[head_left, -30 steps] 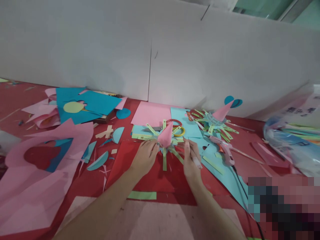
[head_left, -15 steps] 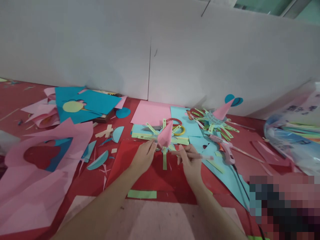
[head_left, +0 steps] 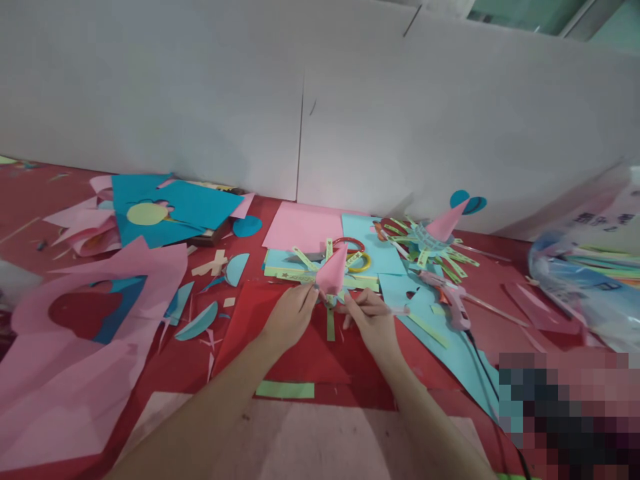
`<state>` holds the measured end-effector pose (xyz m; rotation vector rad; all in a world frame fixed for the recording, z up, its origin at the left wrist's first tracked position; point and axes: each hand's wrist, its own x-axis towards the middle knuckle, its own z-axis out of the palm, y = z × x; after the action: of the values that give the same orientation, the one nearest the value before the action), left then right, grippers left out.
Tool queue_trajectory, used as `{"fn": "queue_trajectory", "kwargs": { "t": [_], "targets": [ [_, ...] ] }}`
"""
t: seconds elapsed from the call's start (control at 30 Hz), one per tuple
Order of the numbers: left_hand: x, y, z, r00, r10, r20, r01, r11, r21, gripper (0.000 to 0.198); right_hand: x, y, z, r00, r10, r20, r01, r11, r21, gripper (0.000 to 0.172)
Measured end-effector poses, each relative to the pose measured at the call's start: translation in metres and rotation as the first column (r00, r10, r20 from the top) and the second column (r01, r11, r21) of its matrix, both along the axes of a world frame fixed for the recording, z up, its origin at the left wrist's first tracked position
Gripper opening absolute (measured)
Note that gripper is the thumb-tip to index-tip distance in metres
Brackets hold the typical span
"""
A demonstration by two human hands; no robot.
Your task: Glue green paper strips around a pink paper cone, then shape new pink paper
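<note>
A small paper craft with a pink cone (head_left: 332,272) and pale green strips (head_left: 331,325) round its base stands over red paper (head_left: 270,340). With its fingers closed, my left hand (head_left: 291,312) pinches the craft's left side. My right hand (head_left: 371,321) is closed round a slim pen (head_left: 399,311), which points away to the right. The right thumb and fingertips touch the base of the craft from the right. Behind the cone lie scissors (head_left: 361,263) with red and yellow handles. The pen's other end is hidden among my fingers.
A similar finished-looking paper craft (head_left: 447,222) stands at the back right, with a pink glue gun (head_left: 455,303) and its cord before it. Blue paper (head_left: 200,208) and cut pink sheets (head_left: 75,393) lie left. A plastic bag (head_left: 595,267) sits far right.
My right hand has moved left, bringing its thumb and fingertips against the craft's base, with the pen still in it. The left hand keeps its hold in nearly the same place.
</note>
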<state>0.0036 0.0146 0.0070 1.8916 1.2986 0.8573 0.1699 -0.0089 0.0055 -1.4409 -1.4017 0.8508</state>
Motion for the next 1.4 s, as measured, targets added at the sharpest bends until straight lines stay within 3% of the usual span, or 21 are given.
{"fn": "queue_trajectory", "kwargs": {
  "t": [0.43,0.7,0.97,1.13,1.27,1.4],
  "targets": [
    [0.0,0.0,-0.002,0.999,0.011,-0.031,-0.01,0.999,0.034,0.039,0.0,-0.001,0.001,1.0,0.022,0.002,-0.022,1.0,-0.019,0.033],
    [0.001,0.001,-0.003,1.0,0.009,-0.02,-0.008,1.0,0.019,0.041,-0.002,0.0,0.002,0.998,-0.042,0.048,0.042,0.999,-0.005,0.033],
    [0.0,-0.001,-0.001,1.0,0.007,0.018,-0.007,1.0,0.03,0.039,0.0,0.0,0.0,0.998,-0.036,-0.042,0.035,0.999,-0.036,0.032],
    [-0.004,-0.004,0.006,0.971,0.173,0.163,-0.188,0.979,0.079,0.036,0.0,0.001,0.001,0.996,-0.031,-0.081,0.03,0.999,-0.016,0.032],
    [-0.006,-0.003,0.006,0.867,0.379,0.324,-0.42,0.906,0.062,0.027,-0.001,0.001,0.0,0.995,-0.033,-0.097,0.032,0.999,-0.02,0.033],
    [-0.006,0.001,0.0,0.838,0.479,0.261,-0.498,0.867,0.008,0.026,-0.001,0.0,0.0,0.993,-0.034,-0.111,0.03,0.999,-0.038,0.032]
  ]
}}
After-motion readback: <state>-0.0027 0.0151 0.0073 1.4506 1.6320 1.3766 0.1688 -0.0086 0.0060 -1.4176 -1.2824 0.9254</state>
